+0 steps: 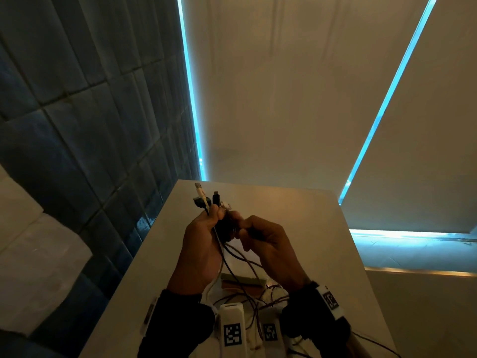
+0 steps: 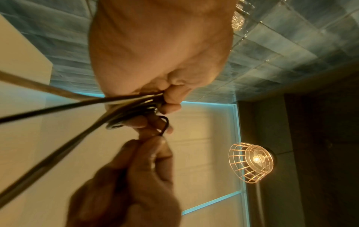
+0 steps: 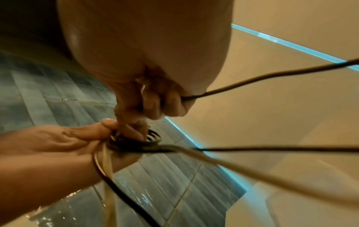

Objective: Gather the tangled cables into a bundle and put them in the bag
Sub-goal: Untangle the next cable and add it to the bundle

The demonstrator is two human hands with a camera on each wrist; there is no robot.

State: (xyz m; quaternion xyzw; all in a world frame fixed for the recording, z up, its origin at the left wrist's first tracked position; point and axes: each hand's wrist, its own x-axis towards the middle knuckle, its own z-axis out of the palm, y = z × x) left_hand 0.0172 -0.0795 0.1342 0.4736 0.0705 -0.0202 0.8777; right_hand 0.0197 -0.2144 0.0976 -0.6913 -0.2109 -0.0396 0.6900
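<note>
Hands (image 1: 227,236) curled, gripping cables (image 1: 227,257)

Both hands are raised above the white table (image 1: 296,223), so its far half lies free for a hand to pass. Near the body the way is crowded — loose cables (image 1: 247,264) hang from the hands and spread over the surface. The tiled wall (image 1: 85,130) closes the left side.

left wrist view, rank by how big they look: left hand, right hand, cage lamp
1. Left hand and right hand: alike, and both are close to the camera, so unranked.
2. Cage lamp: plainly smallest, though farther away.
</note>
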